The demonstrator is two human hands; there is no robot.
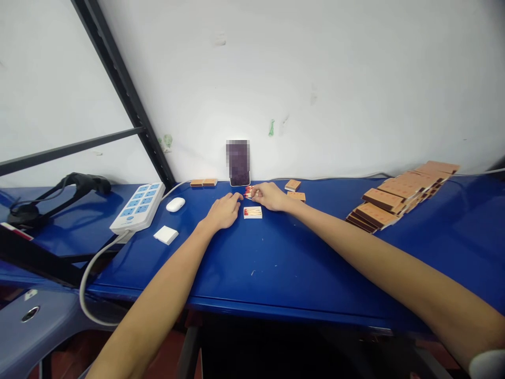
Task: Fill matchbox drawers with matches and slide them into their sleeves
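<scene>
My right hand (273, 197) reaches to the far side of the desk, its fingers closed on several red-headed matches (248, 192). Just left of them, my left hand (224, 211) rests low with its fingers stretched and the index finger pointing at the match heads; it holds nothing that I can see. A white matchbox tray (253, 216) with matches lying in it sits between my hands, slightly nearer to me. Right of my right hand are two brown matchboxes, one (292, 185) behind the other (296, 196).
A large stack of matchboxes (394, 197) stands at the right. A phone (239, 164) leans on the wall. At left are a power strip (138, 206), a white earbud case (175, 204), a small white box (166, 235) and a black strap-like device (59, 197) beside a metal frame.
</scene>
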